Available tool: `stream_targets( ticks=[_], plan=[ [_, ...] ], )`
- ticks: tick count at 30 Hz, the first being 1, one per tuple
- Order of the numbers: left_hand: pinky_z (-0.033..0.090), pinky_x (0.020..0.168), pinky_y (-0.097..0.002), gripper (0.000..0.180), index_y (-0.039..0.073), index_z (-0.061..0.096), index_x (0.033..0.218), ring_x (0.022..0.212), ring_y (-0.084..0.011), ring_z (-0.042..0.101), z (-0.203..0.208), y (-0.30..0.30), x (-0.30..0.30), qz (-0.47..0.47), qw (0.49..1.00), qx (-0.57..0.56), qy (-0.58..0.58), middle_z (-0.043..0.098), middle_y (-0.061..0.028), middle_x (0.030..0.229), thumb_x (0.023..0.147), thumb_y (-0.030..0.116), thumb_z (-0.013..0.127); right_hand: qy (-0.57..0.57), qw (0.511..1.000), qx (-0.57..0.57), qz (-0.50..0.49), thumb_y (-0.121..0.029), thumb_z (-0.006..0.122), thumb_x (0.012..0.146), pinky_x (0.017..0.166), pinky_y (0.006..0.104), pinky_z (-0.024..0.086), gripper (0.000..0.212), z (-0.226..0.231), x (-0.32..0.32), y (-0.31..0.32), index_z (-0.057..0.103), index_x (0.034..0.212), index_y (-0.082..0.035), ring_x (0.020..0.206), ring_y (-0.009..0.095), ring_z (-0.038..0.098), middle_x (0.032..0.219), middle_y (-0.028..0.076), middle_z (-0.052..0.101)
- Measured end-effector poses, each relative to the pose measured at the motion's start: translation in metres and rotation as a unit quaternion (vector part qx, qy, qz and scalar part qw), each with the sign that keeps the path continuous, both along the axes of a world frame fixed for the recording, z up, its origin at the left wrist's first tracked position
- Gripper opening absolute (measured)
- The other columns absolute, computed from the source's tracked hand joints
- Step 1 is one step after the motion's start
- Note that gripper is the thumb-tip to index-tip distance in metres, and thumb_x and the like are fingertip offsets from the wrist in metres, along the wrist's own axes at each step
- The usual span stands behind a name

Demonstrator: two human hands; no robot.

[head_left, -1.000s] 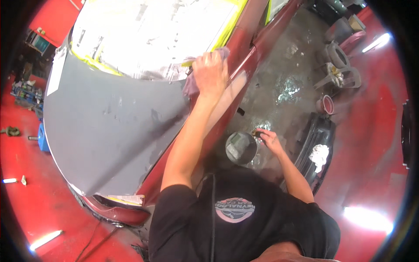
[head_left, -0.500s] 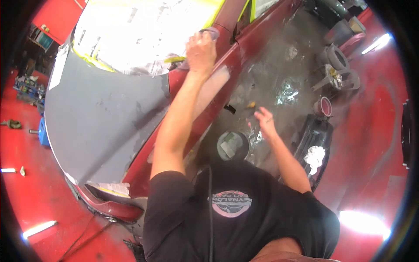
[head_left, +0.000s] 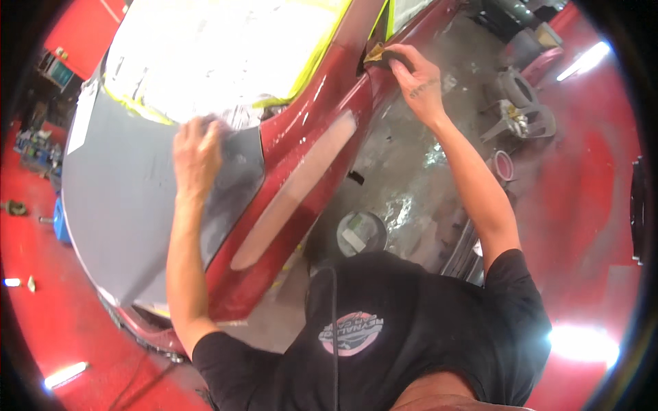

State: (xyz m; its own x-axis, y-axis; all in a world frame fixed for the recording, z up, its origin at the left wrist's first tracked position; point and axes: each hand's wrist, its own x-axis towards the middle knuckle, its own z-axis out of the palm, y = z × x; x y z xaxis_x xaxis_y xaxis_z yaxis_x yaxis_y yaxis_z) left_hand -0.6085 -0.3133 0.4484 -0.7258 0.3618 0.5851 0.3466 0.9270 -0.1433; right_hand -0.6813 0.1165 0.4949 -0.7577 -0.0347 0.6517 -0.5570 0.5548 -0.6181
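Observation:
My left hand [head_left: 197, 157] lies over the grey-primed hood [head_left: 130, 171] of a red car, close to the lower edge of the covered windshield. Its fingers are curled, blurred by motion, over a dark greyish-purple rag [head_left: 211, 119] that is mostly hidden. Out to the right, my right hand [head_left: 419, 83] grips a black sanding block [head_left: 388, 60] with yellowish sandpaper showing at its left end. That block is at the red body near the front door's edge. A long pale sanded patch [head_left: 298, 188] runs along the red fender [head_left: 264, 264] between my arms.
White masking sheet with yellow-green tape covers the windshield [head_left: 219, 55]. On the wet grey floor stand a round bucket [head_left: 373, 229] with a light block in it, a small pot [head_left: 504, 166] and a grey plastic chair [head_left: 538, 123]. A blue tool [head_left: 60, 219] is beyond the hood.
My left hand has swept left from the windshield pillar onto the hood with the rag. My right hand has risen from above the floor to the car's side near the door, carrying the sanding block.

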Motion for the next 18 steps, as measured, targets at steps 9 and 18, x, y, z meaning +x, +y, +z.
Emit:
stream_targets(
  ticks=[9,18],
  plan=[
    [0.038,0.109,-0.0505,0.051,0.002,0.067,0.122,0.129,-0.0378,0.053,-0.039,-0.075,-0.008,-0.046,0.984,0.141,-0.095,0.06,-0.0173,0.136,0.087,0.038,0.077,0.121,0.932,0.339,-0.028,0.006,0.063,0.082,0.089,0.0422,0.058,0.034,-0.002,-0.082,-0.023,0.064,0.113,-0.005,0.104,0.036,0.071,0.113,0.012,0.073],
    [0.038,0.112,-0.0463,0.044,0.003,0.068,0.124,0.126,-0.0373,0.056,-0.019,-0.122,-0.046,-0.134,0.91,0.331,-0.212,0.063,-0.0193,0.128,0.1,0.04,0.062,0.097,0.903,0.404,-0.107,0.003,0.059,0.087,0.095,0.0418,0.057,0.043,-0.007,-0.084,-0.041,0.067,0.128,-0.007,0.116,0.034,0.067,0.125,0.016,0.069]
  ],
)
